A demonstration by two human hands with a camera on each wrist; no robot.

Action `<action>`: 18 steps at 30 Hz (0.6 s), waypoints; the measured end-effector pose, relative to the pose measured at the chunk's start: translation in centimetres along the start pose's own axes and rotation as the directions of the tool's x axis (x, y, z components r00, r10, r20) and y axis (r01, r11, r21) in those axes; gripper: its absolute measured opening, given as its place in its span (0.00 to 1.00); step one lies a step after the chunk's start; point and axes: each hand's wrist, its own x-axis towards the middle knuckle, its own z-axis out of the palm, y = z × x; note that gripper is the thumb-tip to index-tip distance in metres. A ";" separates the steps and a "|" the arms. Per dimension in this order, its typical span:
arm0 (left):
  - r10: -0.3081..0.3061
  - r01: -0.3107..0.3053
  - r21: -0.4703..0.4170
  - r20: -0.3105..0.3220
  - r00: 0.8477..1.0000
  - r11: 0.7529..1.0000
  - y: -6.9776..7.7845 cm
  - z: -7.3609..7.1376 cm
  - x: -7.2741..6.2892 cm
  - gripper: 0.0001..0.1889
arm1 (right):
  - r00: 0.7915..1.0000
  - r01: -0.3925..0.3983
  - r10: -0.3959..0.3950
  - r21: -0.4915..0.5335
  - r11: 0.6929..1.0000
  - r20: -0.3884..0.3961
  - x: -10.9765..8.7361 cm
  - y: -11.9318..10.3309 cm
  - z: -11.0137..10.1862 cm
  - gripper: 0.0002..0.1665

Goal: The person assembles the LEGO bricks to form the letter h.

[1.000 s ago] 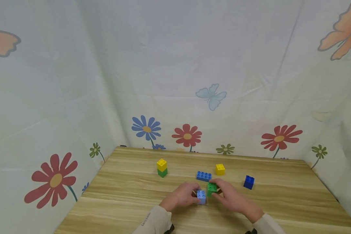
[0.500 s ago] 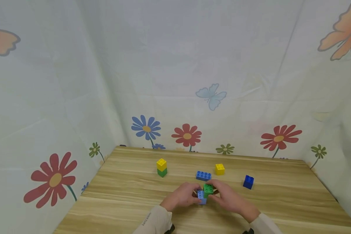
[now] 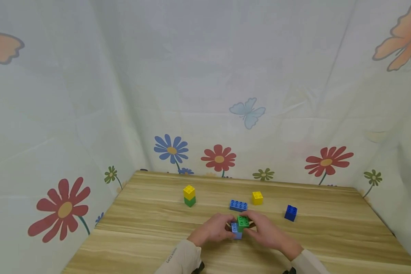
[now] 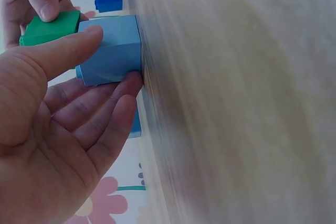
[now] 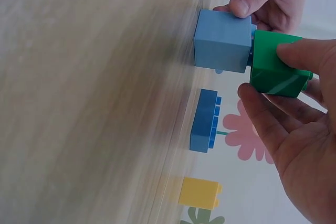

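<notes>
A light blue toy brick (image 5: 222, 40) rests on the wooden table, pinched between thumb and fingers of my left hand (image 3: 216, 227). My right hand (image 3: 268, 232) pinches a green toy brick (image 5: 277, 62), its thumb on one side and fingertips on the other. The green brick sits over the light blue one's studs, offset to the right, as the head view shows. In the right wrist view a thin gap with studs shows between the two bricks. The left wrist view has the left thumb lying across the light blue brick's near face.
Behind the hands lie a long blue brick (image 3: 238, 206) and a yellow brick (image 3: 257, 198). A dark blue brick (image 3: 290, 213) stands to the right. Back left, a yellow brick (image 3: 189, 192) sits on a green one (image 3: 190, 201). A flowered curtain surrounds the wooden table (image 3: 150, 228).
My right hand has carried the green brick left, from beside the light blue brick to over its studs. My left hand has stayed nearly still, holding the light blue brick.
</notes>
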 end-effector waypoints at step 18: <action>-0.011 0.011 0.022 -0.005 1.000 1.000 0.1 0.0 0.0 0.13 | 0.999 -0.023 0.022 0.022 0.999 0.023 0.1 -0.7 -0.1 0.23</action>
